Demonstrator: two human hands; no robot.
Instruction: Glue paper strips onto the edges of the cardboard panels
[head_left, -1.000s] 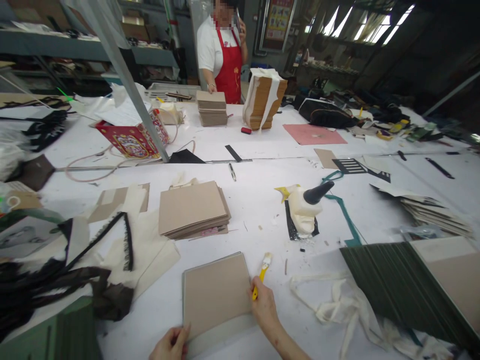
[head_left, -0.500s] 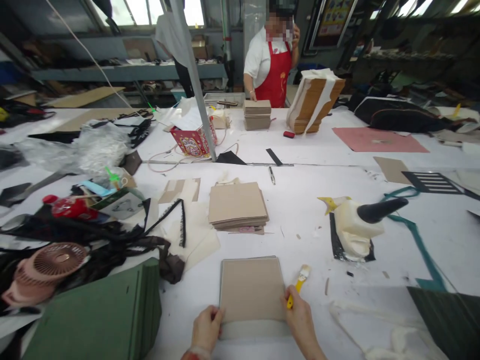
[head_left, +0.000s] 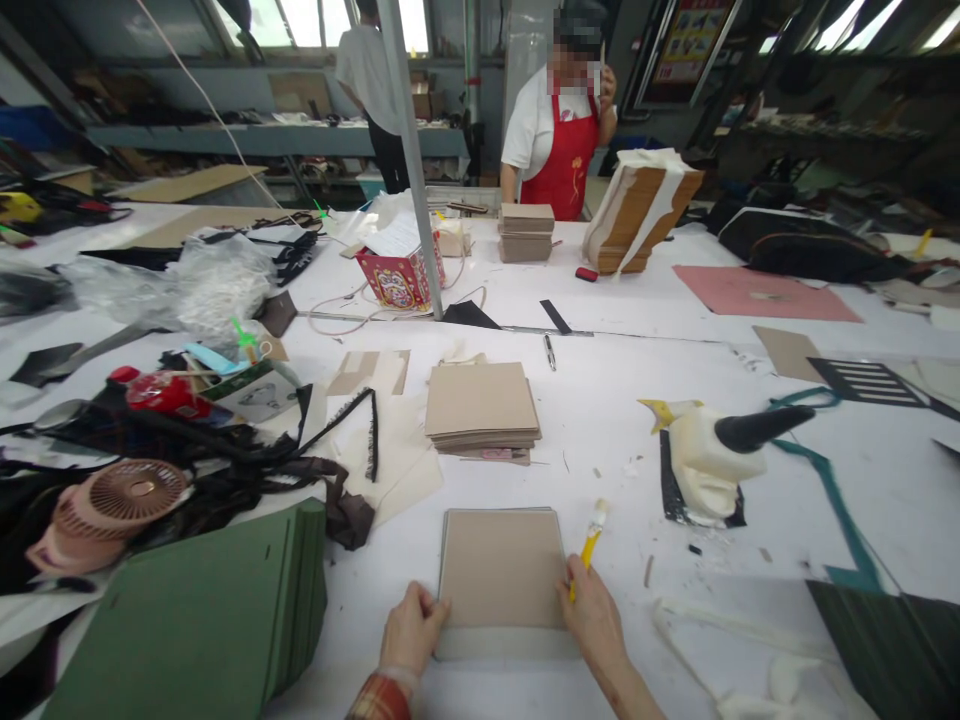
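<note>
A tan cardboard panel (head_left: 501, 565) lies flat before me on a pale grey-green sheet (head_left: 510, 643), whose strip shows along the near edge. My left hand (head_left: 411, 622) pinches the panel's near left edge between thumb and fingers. At the right edge, my right hand (head_left: 594, 612) is closed round a yellow-handled brush (head_left: 590, 545), its white bristles pointing away from me. Fingertips of that hand also touch the panel's side. Beyond lies a stack of similar cardboard panels (head_left: 480, 402). To the left stands a pile of green panels (head_left: 195, 610).
Right of the panel, a cream-coloured container with a black handle (head_left: 712, 455) sits on a black patch. A pink fan (head_left: 112, 510) and dark fabric crowd the left. A metal pole (head_left: 412, 150) rises across the table; a person in a red apron (head_left: 559, 150) stands behind it.
My view has shifted slightly, so the scene sits a little further right. Both hands remain at the panel's edges, and the brush is still in my right hand. The person's lowered hand has left the far stack's top.
</note>
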